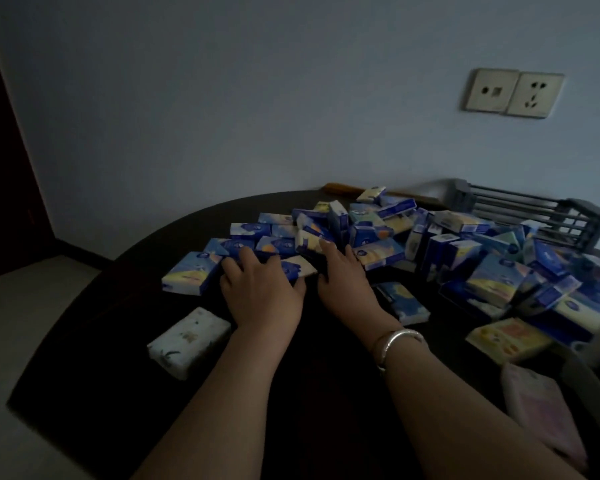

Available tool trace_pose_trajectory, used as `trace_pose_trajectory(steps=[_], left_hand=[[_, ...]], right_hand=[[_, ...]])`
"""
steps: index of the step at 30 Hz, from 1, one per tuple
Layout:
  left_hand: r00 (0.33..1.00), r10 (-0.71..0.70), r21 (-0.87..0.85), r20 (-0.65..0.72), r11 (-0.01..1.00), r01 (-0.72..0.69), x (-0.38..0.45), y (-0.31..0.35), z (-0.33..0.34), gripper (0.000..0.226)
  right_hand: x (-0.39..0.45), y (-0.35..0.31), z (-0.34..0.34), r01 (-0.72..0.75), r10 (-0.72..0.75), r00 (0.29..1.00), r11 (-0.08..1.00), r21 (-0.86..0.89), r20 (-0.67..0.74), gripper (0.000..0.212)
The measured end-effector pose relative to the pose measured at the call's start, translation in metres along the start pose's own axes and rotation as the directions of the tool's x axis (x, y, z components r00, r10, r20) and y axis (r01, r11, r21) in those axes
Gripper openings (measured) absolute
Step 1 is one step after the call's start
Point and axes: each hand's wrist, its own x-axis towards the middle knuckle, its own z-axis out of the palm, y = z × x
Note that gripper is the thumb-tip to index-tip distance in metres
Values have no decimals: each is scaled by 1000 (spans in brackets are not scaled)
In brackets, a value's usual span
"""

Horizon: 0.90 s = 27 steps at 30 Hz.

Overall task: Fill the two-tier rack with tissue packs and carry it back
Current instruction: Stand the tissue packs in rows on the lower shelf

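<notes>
A heap of several blue and yellow tissue packs lies on a dark round table. The grey two-tier rack stands behind the heap at the far right, against the wall. My left hand lies on the packs at the heap's near left, its fingers curled over a blue pack. My right hand, with a silver bangle on the wrist, reaches into the heap beside it, fingertips on a pack. How firmly either hand grips is not plain.
A white floral pack lies apart at the near left. A yellow pack and a pink pack lie at the near right. Wall sockets sit above the rack. A dark doorway is on the left.
</notes>
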Motion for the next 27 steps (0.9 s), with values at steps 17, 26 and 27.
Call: trace_pose_trajectory(steps=[17, 26, 27], left_hand=[[972, 44, -966, 231, 126, 224, 11, 3, -3, 70], [979, 130, -975, 158, 176, 134, 5, 4, -2, 54], [980, 135, -975, 145, 187, 118, 5, 4, -2, 52]], right_hand=[[-17, -5, -20, -32, 80, 997, 598, 801, -20, 16], [-28, -3, -40, 53, -36, 999, 580, 813, -40, 29], [-29, -5, -43, 43, -37, 999, 583, 811, -26, 30]])
